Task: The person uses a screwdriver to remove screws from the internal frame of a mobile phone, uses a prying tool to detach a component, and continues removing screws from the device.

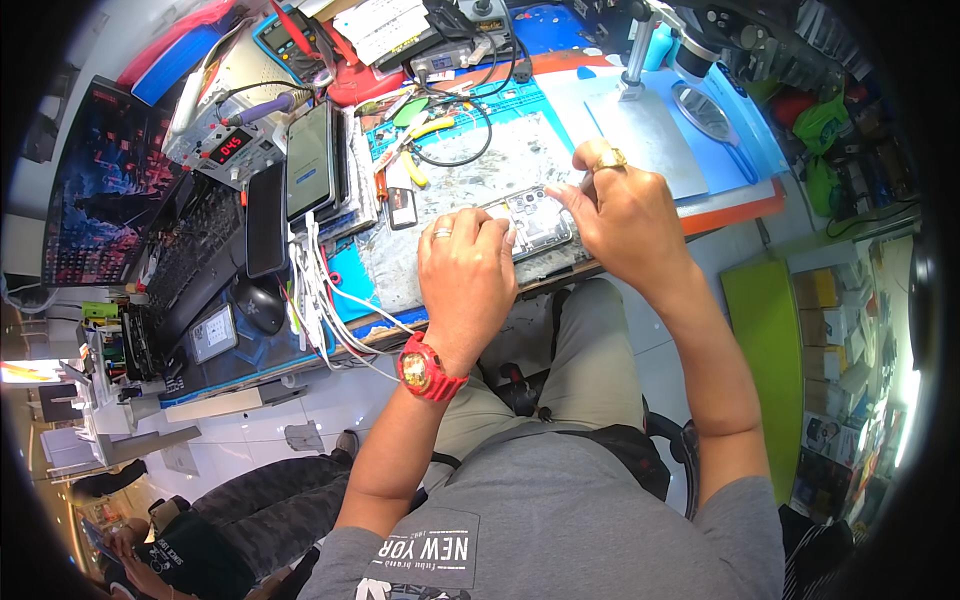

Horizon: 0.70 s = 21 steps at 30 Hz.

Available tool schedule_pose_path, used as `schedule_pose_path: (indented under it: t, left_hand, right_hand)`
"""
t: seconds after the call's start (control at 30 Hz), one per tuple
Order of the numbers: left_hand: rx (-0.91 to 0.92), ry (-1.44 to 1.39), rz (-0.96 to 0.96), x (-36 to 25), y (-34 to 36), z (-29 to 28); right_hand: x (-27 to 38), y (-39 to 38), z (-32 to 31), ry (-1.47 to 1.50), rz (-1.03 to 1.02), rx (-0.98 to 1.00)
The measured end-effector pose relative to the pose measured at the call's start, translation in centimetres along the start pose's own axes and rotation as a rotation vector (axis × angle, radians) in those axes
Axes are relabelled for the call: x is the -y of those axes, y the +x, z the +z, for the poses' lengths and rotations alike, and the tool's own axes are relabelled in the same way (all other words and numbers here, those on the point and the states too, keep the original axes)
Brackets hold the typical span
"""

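An opened phone (541, 222) with its inner parts and camera rings showing lies on the worn grey work mat (505, 150). My left hand (467, 265) is closed at the phone's left end, thumb along its edge. At the phone's upper right, my right hand (632, 214) has its fingers curled and its thumb by the camera end. What those fingers hold, if anything, is hidden. A small dark rectangular part (402, 209) lies left of the phone. Yellow-handled pliers (432, 127) and a red screwdriver (380, 184) rest beyond it.
White cables (318, 290) hang over the bench edge at the left. Beside them are a black phone (266, 220), a larger device (313, 160), a mouse (258, 304) and a keyboard (198, 250). A microscope stand (632, 85) and a hand mirror (703, 112) occupy the far right.
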State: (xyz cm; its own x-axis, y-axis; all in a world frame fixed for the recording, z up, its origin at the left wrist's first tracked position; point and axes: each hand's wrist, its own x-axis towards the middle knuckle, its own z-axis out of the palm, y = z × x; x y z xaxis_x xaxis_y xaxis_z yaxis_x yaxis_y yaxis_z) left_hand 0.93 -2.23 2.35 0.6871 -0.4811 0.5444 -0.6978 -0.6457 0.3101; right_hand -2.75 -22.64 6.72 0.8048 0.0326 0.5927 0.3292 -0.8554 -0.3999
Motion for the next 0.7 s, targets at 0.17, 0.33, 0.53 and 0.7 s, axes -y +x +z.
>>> schedule_pose_path:
  t: [0.17, 0.33, 0.53, 0.7]
  left_hand:
    - [-0.021, -0.011, 0.007, 0.0, 0.0, -0.1]
    - [-0.026, -0.011, 0.001, 0.1, -0.1, 0.1]
    - [-0.024, -0.008, -0.004, 0.0, -0.1, 0.1]
    - [-0.018, -0.010, 0.000, 0.1, -0.2, 0.2]
  right_hand:
    - [-0.2, 1.4, -0.6, 0.169, 0.018, 0.137]
    - [0.7, 1.7, -1.5, 0.149, 0.395, 0.221]
    - [0.9, 1.4, -0.8, -0.051, 0.186, 0.112]
    - [1.7, 1.8, -1.4, 0.030, 0.223, 0.177]
